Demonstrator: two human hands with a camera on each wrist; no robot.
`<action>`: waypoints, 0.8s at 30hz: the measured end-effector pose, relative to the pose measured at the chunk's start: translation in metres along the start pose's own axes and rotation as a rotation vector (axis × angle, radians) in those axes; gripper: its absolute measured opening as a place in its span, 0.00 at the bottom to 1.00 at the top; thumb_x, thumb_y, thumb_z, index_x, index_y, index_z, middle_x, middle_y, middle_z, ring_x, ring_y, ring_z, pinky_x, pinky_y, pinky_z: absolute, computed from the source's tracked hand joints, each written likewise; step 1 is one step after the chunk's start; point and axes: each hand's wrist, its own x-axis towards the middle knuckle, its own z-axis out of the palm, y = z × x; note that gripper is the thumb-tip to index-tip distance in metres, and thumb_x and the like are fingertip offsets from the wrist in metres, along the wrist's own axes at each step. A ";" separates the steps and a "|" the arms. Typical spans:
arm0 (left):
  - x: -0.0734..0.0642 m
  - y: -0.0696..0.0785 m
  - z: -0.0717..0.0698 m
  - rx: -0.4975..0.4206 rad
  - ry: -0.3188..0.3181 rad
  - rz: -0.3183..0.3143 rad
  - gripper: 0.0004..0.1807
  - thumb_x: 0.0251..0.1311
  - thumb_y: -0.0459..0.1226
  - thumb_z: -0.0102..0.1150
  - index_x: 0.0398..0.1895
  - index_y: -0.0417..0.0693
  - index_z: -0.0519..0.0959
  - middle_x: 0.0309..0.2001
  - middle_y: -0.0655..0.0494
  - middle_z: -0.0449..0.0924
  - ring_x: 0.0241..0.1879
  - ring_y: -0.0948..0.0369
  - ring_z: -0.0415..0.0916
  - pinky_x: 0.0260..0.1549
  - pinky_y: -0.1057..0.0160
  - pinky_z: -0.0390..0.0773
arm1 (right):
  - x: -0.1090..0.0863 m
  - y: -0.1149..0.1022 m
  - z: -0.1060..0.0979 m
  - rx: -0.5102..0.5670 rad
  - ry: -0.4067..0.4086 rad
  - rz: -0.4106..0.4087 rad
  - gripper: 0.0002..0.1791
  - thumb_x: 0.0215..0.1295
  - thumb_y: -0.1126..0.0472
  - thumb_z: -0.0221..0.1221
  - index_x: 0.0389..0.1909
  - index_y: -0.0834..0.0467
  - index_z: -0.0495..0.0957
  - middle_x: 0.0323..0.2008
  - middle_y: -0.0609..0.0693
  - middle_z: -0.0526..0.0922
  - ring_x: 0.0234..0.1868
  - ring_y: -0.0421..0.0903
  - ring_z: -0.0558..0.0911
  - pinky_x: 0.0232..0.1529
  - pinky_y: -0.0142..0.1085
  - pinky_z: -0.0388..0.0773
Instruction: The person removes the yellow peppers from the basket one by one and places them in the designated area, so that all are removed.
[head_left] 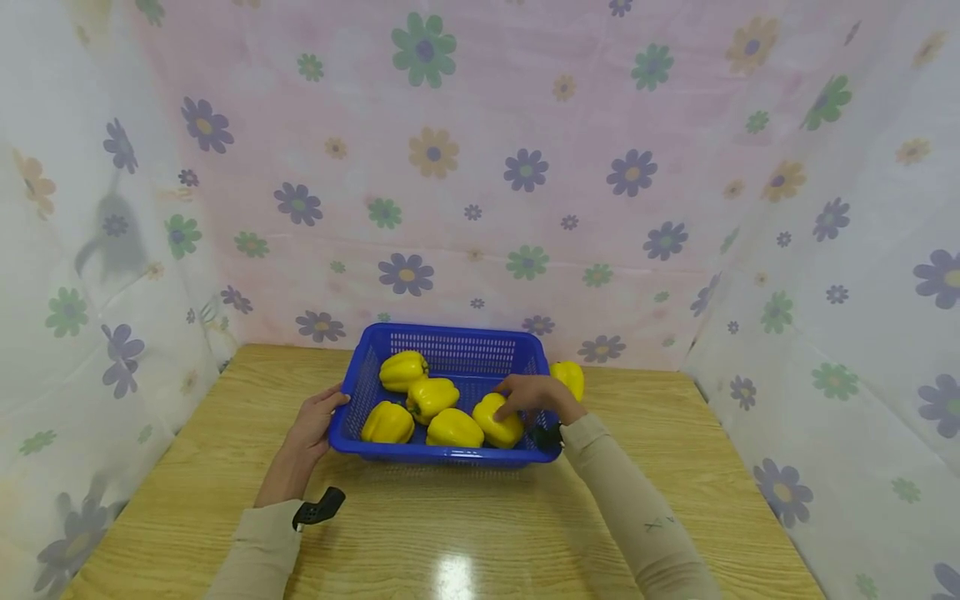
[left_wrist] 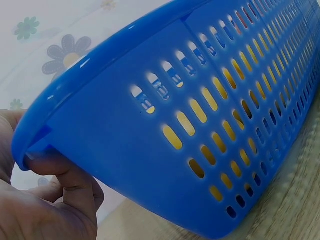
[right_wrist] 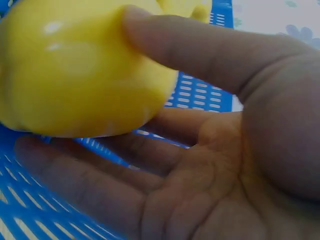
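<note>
A blue plastic basket (head_left: 450, 452) with slotted walls stands on the wooden table, several yellow bell peppers (head_left: 432, 398) inside it. At its left end my left hand (head_left: 313, 425) holds the rim; in the left wrist view, the fingers of that left hand (left_wrist: 55, 192) curl under the lip of the basket (left_wrist: 120, 150). My right hand (head_left: 534, 392) reaches over the right end and grips a bell pepper (head_left: 497, 423) near the front right corner. In the right wrist view, its thumb presses on the bell pepper (right_wrist: 80, 75), and the other fingers of the right hand (right_wrist: 200, 170) lie along its underside.
Another yellow bell pepper (head_left: 568, 379) lies on the table (head_left: 637, 483) just outside the basket's right end, partly hidden by my right hand. Flower-patterned cloth (head_left: 480, 242) closes off the back and both sides.
</note>
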 end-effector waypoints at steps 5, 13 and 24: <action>0.001 -0.001 0.000 0.009 0.001 -0.011 0.35 0.77 0.37 0.42 0.82 0.39 0.46 0.77 0.40 0.53 0.50 0.68 0.75 0.52 0.68 0.81 | 0.007 0.000 0.001 0.043 -0.029 0.011 0.34 0.66 0.58 0.67 0.69 0.68 0.67 0.59 0.60 0.74 0.53 0.55 0.79 0.48 0.50 0.85; 0.000 -0.001 -0.001 0.011 -0.006 -0.001 0.35 0.78 0.37 0.43 0.81 0.37 0.46 0.75 0.40 0.55 0.50 0.68 0.76 0.52 0.67 0.81 | 0.014 0.004 0.004 0.109 -0.111 -0.008 0.38 0.68 0.58 0.65 0.76 0.57 0.61 0.69 0.62 0.66 0.62 0.60 0.74 0.46 0.50 0.85; -0.001 0.000 0.001 0.016 0.003 -0.007 0.35 0.77 0.37 0.43 0.81 0.37 0.46 0.74 0.41 0.58 0.51 0.67 0.76 0.53 0.67 0.80 | 0.025 0.009 0.010 0.198 -0.142 -0.085 0.33 0.68 0.60 0.64 0.71 0.52 0.63 0.61 0.60 0.68 0.55 0.58 0.77 0.47 0.53 0.85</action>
